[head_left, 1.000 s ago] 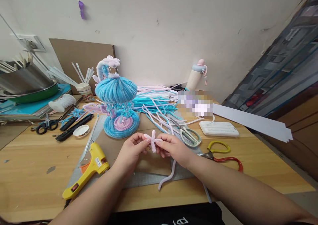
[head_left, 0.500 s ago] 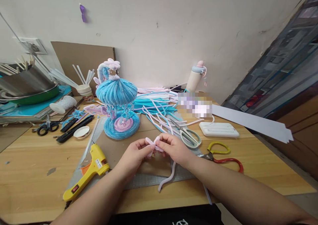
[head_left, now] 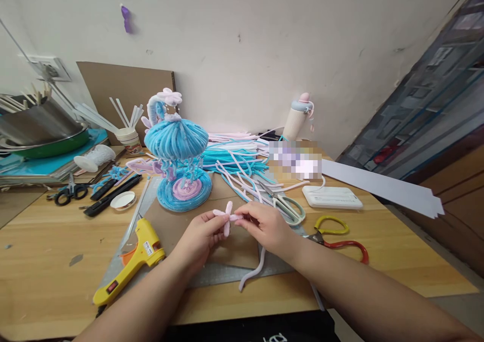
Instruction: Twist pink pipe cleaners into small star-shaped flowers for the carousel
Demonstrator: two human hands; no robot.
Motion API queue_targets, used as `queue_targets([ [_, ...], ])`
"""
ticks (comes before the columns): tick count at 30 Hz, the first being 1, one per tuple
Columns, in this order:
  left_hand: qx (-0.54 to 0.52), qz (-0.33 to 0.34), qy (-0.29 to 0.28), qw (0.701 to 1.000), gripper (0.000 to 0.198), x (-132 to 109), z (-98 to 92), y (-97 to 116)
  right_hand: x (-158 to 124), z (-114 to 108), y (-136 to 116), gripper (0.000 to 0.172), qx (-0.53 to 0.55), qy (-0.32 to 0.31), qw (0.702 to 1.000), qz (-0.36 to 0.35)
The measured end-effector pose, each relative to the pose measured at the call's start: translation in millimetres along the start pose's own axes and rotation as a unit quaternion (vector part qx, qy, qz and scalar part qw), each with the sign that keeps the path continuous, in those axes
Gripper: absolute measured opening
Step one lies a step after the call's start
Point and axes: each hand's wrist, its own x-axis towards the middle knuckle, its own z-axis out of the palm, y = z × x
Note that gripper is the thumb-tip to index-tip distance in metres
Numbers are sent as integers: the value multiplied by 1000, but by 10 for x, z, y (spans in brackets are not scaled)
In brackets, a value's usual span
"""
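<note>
A small pale pink pipe-cleaner flower (head_left: 228, 220), its looped petals spread like a cross, is held over the brown cardboard (head_left: 238, 251). My left hand (head_left: 204, 233) pinches it near the centre between thumb and fingers. From the other side, my right hand (head_left: 262, 223) grips one petal between thumb and forefinger. Beyond my left hand stands a fuzzy blue jellyfish-shaped lamp-like figure (head_left: 177, 139) on a round blue and pink base. A loose pink pipe cleaner (head_left: 252, 275) lies below my right hand.
A yellow glue gun (head_left: 132, 264) lies left of my forearm. On the right are white-handled scissors (head_left: 289, 209), red and yellow scissors (head_left: 335, 236) and a white power bank (head_left: 331, 197). Blue pipe cleaners (head_left: 234, 160) are heaped behind. Black scissors (head_left: 71, 192) lie far left.
The flower has turned so its petals spread out more visibly. My right hand has shifted from its middle to a petal on the right; my left hand has moved slightly left.
</note>
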Motion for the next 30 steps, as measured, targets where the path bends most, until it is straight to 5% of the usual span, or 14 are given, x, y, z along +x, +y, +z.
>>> queue_targets([
  [9,0,14,-1,1000,22,-16,4,25,-10,44,59,15,12,34,999,39],
  [22,22,24,-28,999,20,-26,-8,3,17,-42,59,16,24,3,1000,-14],
  [27,12,18,-27,999,21,-28,-19,8,61,-83,47,22,163,-1,983,79],
  [30,32,-8,-78,996,21,-55,-9,2,94,-98,63,24,253,-37,959,125],
])
